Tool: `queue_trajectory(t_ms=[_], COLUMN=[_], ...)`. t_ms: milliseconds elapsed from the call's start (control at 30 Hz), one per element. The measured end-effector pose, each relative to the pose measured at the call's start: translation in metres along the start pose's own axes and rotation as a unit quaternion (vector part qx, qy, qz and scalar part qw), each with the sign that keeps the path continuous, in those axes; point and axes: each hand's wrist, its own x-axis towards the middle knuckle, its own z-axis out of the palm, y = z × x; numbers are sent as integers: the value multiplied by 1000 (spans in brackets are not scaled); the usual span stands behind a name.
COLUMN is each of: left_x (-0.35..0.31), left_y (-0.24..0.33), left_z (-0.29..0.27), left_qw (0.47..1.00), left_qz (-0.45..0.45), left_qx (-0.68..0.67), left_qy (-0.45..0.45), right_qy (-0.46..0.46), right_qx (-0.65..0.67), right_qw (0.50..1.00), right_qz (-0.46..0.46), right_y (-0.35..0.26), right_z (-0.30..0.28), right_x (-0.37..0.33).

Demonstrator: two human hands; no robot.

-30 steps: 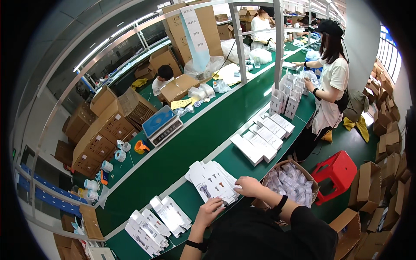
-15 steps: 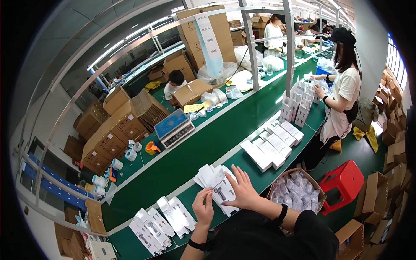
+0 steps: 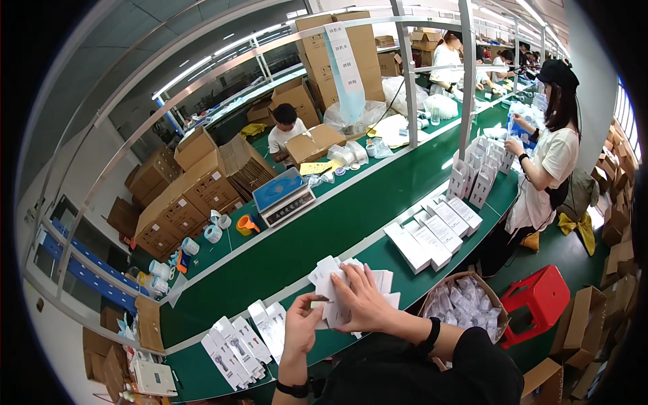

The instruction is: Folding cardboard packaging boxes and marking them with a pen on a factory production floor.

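My right hand (image 3: 365,300) is closed over a flat white printed carton (image 3: 335,312) at the bench's near edge, its fingers bent across the top. On the carton's left edge, my left hand (image 3: 302,327) has thumb and fingers pinched together. Under and behind my hands lies a loose pile of more white cartons (image 3: 383,280), partly covered by the right hand. To the left, two small stacks of flattened white cartons, a nearer stack (image 3: 231,354) and a farther stack (image 3: 268,328), rest on the green bench.
Closed white boxes (image 3: 432,236) lie in a row to my right, with upright boxes (image 3: 476,172) beyond. A carton of clear-wrapped parts (image 3: 466,304) and a red stool (image 3: 538,300) stand at right. A co-worker (image 3: 550,135) works at the far right. Across the belt sits a scale (image 3: 283,196).
My left hand has come in to the carton's edge. The right hand's spread fingers have folded over the carton, which is now raised and turned. The view has shifted slightly.
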Motion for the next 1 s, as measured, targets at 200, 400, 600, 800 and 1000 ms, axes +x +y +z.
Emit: queue_trajectory(t_ms=[200, 400, 600, 800, 1000], left_x=[6, 6, 10, 17, 12], left_y=[18, 29, 39, 7, -9], left_z=[-28, -7, 12, 36, 45], left_qw=[941, 934, 896, 990, 979], left_qz=[-39, 277, 368, 119, 200], left_qx=[332, -32, 234, 48, 7], left_qy=[-54, -223, -84, -53, -22], right_qy=[-134, -30, 113, 136, 101], right_qx=[104, 393, 457, 314, 342], right_qw=[983, 919, 881, 937, 927], right_qz=[-63, -2, 37, 77, 114], right_y=[9, -7, -36, -33, -23], right_z=[-9, -7, -18, -17, -9], right_x=[9, 10, 22, 20, 14])
